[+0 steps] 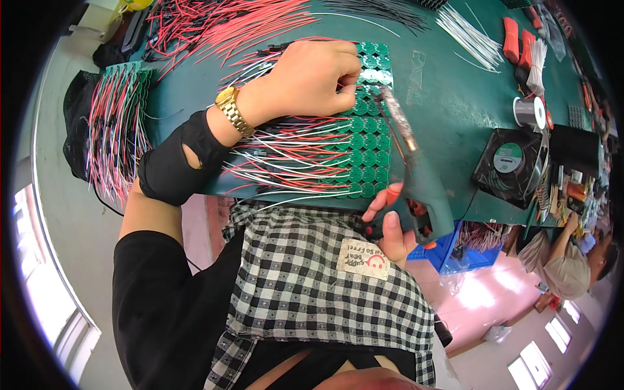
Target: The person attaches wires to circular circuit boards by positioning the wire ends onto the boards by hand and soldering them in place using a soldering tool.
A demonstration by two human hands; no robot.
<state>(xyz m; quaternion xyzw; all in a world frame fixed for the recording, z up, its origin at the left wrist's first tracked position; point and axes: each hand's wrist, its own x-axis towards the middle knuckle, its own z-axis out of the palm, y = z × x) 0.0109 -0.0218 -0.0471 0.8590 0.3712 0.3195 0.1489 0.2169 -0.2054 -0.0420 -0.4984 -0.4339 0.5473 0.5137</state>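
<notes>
A panel of small round green circuit boards (367,140) lies on the green work table, with red, white and black wires (292,146) running off its left side. My left hand (322,75) rests over the upper part of the panel, fingers closed in a pinch at its boards; what they pinch is hidden. In my right hand (393,231) is a dark green soldering gun (426,192) with orange parts. Its metal tip points up and leftward, close to the panel's right edge beside my left fingers. Whether the tip touches a board I cannot tell.
Red wires (247,26) and black wires (380,13) lie at the back, white wires (468,36) at back right. On the right stand a solder spool (529,112) and a black fan (510,166). Another wired panel (123,123) sits at left. A co-worker (572,260) is at far right.
</notes>
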